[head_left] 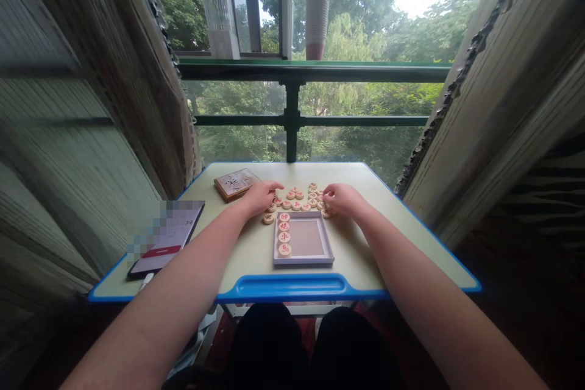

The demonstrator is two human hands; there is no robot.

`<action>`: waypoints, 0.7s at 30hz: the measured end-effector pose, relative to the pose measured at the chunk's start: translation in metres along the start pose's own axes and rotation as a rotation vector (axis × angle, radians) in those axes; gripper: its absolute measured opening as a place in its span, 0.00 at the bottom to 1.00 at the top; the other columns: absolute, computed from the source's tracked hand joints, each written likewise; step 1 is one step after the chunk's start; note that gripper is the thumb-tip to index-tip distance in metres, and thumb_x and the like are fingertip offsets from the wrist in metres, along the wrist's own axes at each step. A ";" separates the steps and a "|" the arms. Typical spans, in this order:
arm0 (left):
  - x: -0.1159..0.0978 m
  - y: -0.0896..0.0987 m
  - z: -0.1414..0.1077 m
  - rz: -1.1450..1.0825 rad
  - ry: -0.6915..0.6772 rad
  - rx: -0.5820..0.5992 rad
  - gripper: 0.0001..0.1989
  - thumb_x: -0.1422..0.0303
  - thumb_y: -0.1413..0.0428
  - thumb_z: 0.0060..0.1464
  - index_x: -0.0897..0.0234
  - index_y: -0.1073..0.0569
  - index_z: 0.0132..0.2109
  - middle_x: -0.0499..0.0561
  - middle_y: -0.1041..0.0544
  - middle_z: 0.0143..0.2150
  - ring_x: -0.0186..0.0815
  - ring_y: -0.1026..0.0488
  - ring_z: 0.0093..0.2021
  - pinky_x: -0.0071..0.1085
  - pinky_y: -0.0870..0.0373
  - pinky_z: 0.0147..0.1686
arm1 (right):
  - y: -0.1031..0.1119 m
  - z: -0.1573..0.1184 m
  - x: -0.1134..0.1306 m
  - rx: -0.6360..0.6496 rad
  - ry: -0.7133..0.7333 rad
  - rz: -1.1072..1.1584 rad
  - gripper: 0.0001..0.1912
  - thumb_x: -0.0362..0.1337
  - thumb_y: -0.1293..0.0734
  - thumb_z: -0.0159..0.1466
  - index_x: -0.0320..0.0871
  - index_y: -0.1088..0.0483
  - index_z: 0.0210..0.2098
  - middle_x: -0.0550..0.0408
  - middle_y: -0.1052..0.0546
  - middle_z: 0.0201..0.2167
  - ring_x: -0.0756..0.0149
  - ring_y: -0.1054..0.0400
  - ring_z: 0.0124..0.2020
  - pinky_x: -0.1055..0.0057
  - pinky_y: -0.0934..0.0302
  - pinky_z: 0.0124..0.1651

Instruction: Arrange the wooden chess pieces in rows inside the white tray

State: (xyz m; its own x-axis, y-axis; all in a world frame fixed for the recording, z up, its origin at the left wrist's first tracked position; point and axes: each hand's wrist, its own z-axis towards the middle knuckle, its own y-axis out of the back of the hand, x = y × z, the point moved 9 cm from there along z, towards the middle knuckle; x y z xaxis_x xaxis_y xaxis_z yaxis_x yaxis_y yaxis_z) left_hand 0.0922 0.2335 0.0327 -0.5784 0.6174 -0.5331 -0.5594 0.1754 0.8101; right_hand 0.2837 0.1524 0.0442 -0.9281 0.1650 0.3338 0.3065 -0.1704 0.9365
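Left hand (261,197) and right hand (346,199) at loose discs (297,206); either grip's opening and hold undeterminable. Four red-marked discs (284,237) line the left side of the tray (303,261).

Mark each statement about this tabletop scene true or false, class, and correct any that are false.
1. Four discs lie in a line along the left side of the open tray. True.
2. The right hand is inside the tray. False: the right hand is beyond the tray's far right corner, at the loose discs.
3. The decorated box lies to the left of the left hand. True.
4. The characters on the tray's discs are green. False: they are red.
5. The device with a screen lies near the right edge of the table. False: it lies at the left edge.
6. The table has a blue rim. True.
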 end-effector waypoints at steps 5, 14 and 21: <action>0.012 0.006 0.003 -0.107 0.058 -0.073 0.23 0.78 0.56 0.46 0.65 0.25 0.46 0.53 0.25 0.51 0.37 0.32 0.54 0.33 0.36 0.54 | -0.001 -0.005 0.006 0.023 -0.003 0.139 0.11 0.36 0.36 0.57 0.41 0.25 0.38 0.50 0.21 0.37 0.69 0.29 0.27 0.76 0.40 0.29; 0.020 0.011 0.004 -0.209 0.125 -0.096 0.22 0.77 0.52 0.41 0.64 0.24 0.44 0.52 0.22 0.45 0.39 0.28 0.47 0.35 0.31 0.48 | 0.016 -0.001 0.004 -0.205 0.080 0.103 0.12 0.30 0.39 0.57 0.42 0.24 0.35 0.52 0.21 0.35 0.65 0.29 0.35 0.73 0.39 0.40; -0.010 0.009 -0.005 0.175 -0.061 0.006 0.10 0.72 0.47 0.41 0.62 0.21 0.30 0.55 0.23 0.37 0.46 0.29 0.43 0.43 0.34 0.49 | 0.015 -0.003 0.013 -0.230 0.170 0.112 0.12 0.32 0.40 0.57 0.43 0.24 0.34 0.53 0.21 0.34 0.66 0.30 0.36 0.73 0.40 0.40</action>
State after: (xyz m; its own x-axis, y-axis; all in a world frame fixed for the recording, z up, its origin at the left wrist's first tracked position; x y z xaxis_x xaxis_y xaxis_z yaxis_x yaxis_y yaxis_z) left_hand 0.0905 0.2247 0.0439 -0.6298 0.6840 -0.3681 -0.4496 0.0654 0.8909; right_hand 0.2753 0.1493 0.0624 -0.9192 -0.0286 0.3927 0.3710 -0.3967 0.8396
